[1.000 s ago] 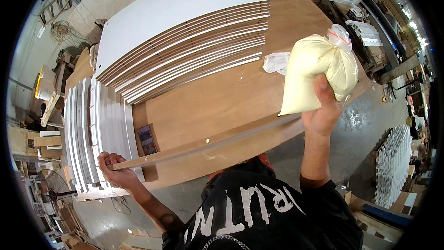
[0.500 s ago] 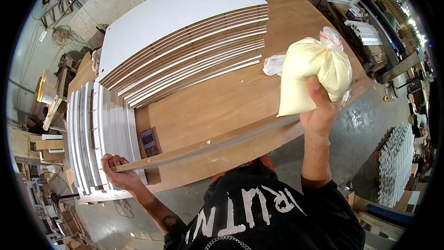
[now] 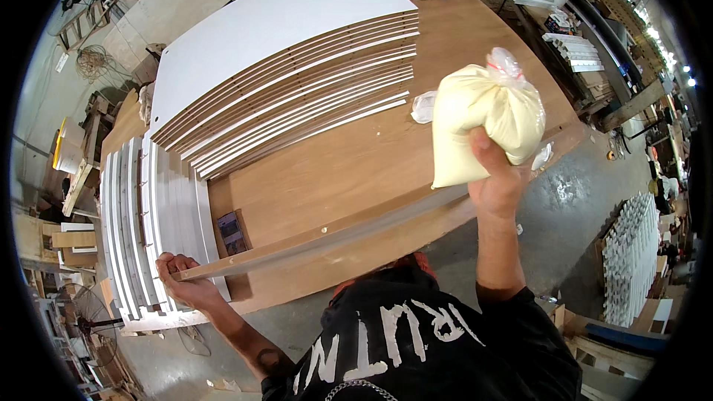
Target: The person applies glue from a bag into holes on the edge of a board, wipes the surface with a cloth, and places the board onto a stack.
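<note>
In my raised right hand (image 3: 501, 184) is a clear plastic bag (image 3: 483, 108) full of a pale yellow, paste-like substance. My thumb presses its near side, and its top is twisted shut with a red tie. My left hand (image 3: 187, 282) grips the left end of a long, narrow board (image 3: 323, 232), with fingers wrapped round it. The board lies along the near side of the brown worktable (image 3: 312, 171), with its wooden edge facing up and small pale spots along it. The bag hangs above the right part of this board and hides some of it.
A tall stack of white panels (image 3: 282, 30) covers the table's far left. Left of it lie several long white boards (image 3: 134, 223). A phone (image 3: 232, 232) rests near them. Crumpled white plastic (image 3: 423, 107) sits behind the bag. Right of the table, white slats (image 3: 631, 260) stand on the floor.
The whole view has shifted slightly. The bag in my right hand has moved a little to the left over the table. Both hands keep their holds.
</note>
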### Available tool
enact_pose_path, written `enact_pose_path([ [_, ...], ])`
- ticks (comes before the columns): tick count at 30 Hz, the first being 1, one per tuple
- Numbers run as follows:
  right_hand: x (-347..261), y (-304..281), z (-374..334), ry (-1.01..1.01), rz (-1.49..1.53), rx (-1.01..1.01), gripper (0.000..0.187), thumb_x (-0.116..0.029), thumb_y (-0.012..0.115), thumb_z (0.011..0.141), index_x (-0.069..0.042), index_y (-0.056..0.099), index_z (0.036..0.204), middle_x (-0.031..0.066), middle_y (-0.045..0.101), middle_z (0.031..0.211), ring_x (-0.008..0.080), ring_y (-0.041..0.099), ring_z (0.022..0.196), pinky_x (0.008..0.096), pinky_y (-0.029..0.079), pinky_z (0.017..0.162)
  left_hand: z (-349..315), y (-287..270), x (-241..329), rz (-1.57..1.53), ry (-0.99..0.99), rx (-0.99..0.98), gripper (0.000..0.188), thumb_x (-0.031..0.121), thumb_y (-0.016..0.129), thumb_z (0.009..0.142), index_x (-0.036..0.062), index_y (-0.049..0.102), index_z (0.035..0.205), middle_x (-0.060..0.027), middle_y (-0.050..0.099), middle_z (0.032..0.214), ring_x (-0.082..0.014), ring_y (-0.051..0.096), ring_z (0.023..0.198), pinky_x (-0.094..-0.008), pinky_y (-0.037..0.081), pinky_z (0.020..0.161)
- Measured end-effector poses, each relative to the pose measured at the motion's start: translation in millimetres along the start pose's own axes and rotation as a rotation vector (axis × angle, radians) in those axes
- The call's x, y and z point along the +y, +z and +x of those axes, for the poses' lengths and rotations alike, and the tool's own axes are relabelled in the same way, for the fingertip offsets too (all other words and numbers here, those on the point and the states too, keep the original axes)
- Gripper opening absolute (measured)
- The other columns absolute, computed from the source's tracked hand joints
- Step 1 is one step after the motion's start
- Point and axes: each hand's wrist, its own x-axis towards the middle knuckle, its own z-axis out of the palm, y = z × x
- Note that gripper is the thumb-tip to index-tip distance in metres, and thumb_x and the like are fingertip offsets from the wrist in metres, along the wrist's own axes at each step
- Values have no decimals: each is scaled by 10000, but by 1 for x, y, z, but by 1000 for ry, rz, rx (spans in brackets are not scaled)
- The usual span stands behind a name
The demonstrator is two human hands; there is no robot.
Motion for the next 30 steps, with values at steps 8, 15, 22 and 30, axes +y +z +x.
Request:
enact_pose_path([
  [8, -16, -48, 34, -55, -142, 212, 542, -198, 693, 848, -20, 465, 1307, 115, 594, 1178, 247, 616, 1030, 384, 541, 834, -1, 0, -4, 14, 10, 74, 228, 301, 560, 902, 95, 557, 804, 48, 353, 588, -65, 319, 521, -217, 246, 472],
  [15, -46, -113, 80, 105, -57, 162, 536, -374, 598, 907, -8, 475, 1279, 156, 619, 1100, 283, 660, 889, 413, 578, 705, 3, -4, -13, 107, 136, 185, 215, 290, 588, 866, 76, 600, 849, 12, 442, 660, -107, 414, 605, -242, 329, 545],
  [22, -30, -118, 76, 167, 46, 66, 453, -174, 723, 844, -4, 555, 1229, 57, 629, 1129, 139, 609, 1003, 297, 499, 860, 19, -21, -17, 35, 141, 135, 222, 273, 556, 897, 61, 569, 831, 21, 403, 618, -104, 387, 565, -248, 299, 505],
  [30, -33, -107, 74, 80, 17, -62, 437, -164, 697, 863, 27, 542, 1224, 103, 642, 1086, 159, 645, 936, 288, 535, 796, 12, -13, -14, 47, 166, 147, 268, 304, 543, 925, 54, 566, 831, 27, 388, 605, -90, 366, 552, -240, 284, 495],
])
